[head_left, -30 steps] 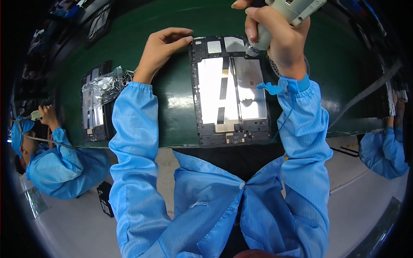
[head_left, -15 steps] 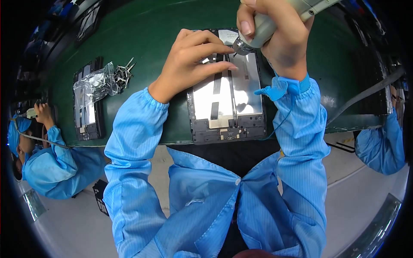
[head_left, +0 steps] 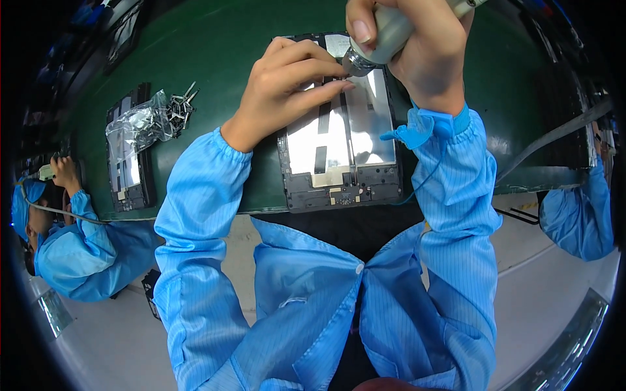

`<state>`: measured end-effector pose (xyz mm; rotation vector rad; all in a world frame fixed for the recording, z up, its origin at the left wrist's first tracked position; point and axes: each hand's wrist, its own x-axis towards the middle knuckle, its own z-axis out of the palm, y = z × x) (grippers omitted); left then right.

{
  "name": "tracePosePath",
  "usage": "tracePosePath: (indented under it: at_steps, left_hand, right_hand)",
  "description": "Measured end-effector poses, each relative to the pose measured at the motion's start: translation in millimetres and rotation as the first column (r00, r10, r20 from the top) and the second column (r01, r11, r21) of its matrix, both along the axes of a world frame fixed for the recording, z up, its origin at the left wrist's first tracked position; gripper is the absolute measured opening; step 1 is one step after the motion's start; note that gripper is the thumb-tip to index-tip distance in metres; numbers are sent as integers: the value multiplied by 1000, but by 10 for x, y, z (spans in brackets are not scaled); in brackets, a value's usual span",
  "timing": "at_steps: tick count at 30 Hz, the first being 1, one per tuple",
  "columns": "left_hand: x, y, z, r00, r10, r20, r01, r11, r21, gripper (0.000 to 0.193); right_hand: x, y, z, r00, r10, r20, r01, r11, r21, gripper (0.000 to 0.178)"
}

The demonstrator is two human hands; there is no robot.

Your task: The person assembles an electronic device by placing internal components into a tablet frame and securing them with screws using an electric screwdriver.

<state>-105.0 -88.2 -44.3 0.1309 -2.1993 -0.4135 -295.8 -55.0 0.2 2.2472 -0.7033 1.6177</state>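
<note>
Now two hands work one opened tablet [head_left: 339,156]: right hand [head_left: 417,45] grips one screwdriver [head_left: 381,36], left hand [head_left: 287,85] pinches its tip

A crumpled clear plastic bag [head_left: 138,124] lies on the green table, left of the opened tablet, partly over a second dark device, with small metal parts spilling at its right end. A small pale rectangular label [head_left: 337,44] sits at the tablet's top edge
</note>
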Motion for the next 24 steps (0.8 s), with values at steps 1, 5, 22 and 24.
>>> tracePosePath:
  at_steps: [1,5,22,24]
  left_hand:
    - [16,-1,-10,1000,3,2,-3,1000,4,19]
    - [27,14,-3,1000,7,5,-7,999,38,20]
    - [-677,-242,315,955,-203,217,225,971,-79,17]
    - [-873,-126,501,896,-295,333,279,956,96,15]
  right_hand:
    - [30,-2,-13,1000,3,2,-3,1000,4,19]
    - [80,28,-9,995,-96,36,95,995,34,19]
    - [-87,713,523,653,-209,728,-377,744,552,29]
    - [-193,752,489,635,-238,735,-327,779,535,28]
